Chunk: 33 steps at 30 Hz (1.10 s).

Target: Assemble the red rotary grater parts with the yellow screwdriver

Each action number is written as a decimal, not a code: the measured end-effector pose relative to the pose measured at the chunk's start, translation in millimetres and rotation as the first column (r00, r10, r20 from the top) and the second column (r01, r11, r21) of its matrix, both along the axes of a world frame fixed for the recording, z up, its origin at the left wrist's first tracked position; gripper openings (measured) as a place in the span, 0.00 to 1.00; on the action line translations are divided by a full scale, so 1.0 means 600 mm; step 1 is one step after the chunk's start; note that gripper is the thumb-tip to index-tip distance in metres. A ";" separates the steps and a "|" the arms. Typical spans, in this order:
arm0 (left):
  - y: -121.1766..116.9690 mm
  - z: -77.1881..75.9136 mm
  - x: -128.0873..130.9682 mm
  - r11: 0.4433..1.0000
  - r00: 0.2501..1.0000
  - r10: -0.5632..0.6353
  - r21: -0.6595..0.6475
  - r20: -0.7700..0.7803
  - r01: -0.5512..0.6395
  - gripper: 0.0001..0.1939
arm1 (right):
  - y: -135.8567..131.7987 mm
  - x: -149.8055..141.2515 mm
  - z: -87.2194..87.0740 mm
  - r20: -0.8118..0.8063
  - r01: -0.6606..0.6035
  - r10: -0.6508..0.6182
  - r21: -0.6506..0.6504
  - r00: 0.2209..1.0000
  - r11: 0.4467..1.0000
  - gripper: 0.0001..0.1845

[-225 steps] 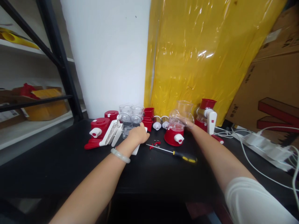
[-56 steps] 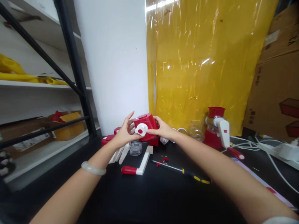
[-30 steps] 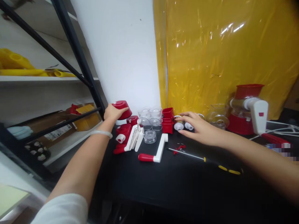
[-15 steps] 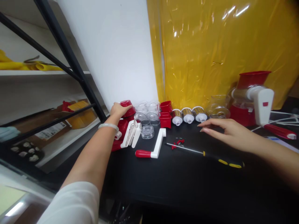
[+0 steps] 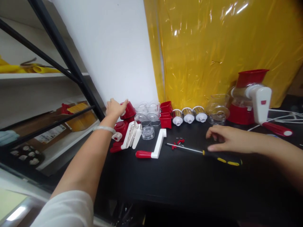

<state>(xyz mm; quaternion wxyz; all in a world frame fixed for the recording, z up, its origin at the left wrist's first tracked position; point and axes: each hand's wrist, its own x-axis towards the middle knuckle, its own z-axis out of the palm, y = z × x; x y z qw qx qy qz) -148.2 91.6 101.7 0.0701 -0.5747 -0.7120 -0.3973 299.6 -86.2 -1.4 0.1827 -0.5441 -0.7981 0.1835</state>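
At the far left of the row of parts, my left hand grips a red plastic base, which is tilted above other red parts. Below it lie white arms with a red handle and a red part with a white knob. My right hand hovers over the black table, thumb and fingers apart, holding nothing. Nearest to it is a screwdriver with a black and yellow handle. Small red pieces and screws lie by its tip. A white crank with a red handle lies to the left.
Clear plastic housings, red hoppers and metal grater drums line the back of the table. An assembled rotary grater stands at right, with white cables behind. A black-framed shelf flanks the left.
The red base in my left hand has tilted and shifted slightly. My right hand's fingers have curled and spread apart, nearer the screwdriver handle. The view has shifted a little.
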 end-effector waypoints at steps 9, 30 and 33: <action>-0.270 -0.089 0.187 0.878 0.801 -0.456 -0.342 -0.387 0.335 0.26 | -0.003 -0.001 -0.009 0.104 -0.088 0.125 -0.302 0.987 0.949 0.27; -0.191 -0.151 0.197 0.801 0.802 -0.584 -0.252 -0.124 0.544 0.11 | 0.019 0.024 0.013 -0.527 0.468 -0.279 0.267 0.803 0.843 0.26; -0.188 -0.149 0.195 0.766 0.761 -0.640 0.001 0.106 0.643 0.07 | 0.019 0.030 0.018 -0.657 0.567 -0.262 0.305 0.707 0.765 0.27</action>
